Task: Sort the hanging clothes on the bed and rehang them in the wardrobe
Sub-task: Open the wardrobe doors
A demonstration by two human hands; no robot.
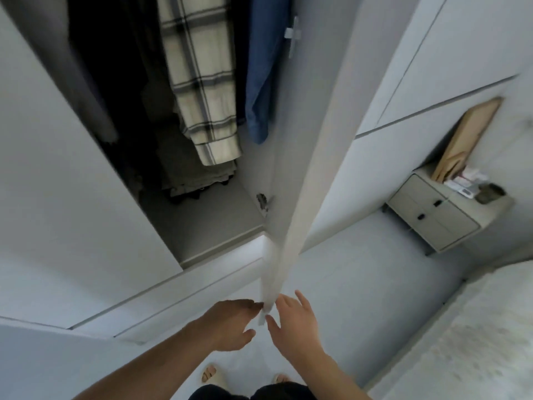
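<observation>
Clothes are seen hung in the wardrobe, its door is touched at the edge by both open hands, left hand and right hand, with nothing held, so little seems left.

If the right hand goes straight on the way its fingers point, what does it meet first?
Probably the edge of the open wardrobe door; the right hand is already beside its lower end, fingers spread, though depth is unclear.

Single head-worn wide-angle view, pitched steeply down and forward, close over both hands at 6 o'clock, open wardrobe toward 11 o'clock, nightstand at 3 o'clock, bed edge at 4 o'clock.
</observation>
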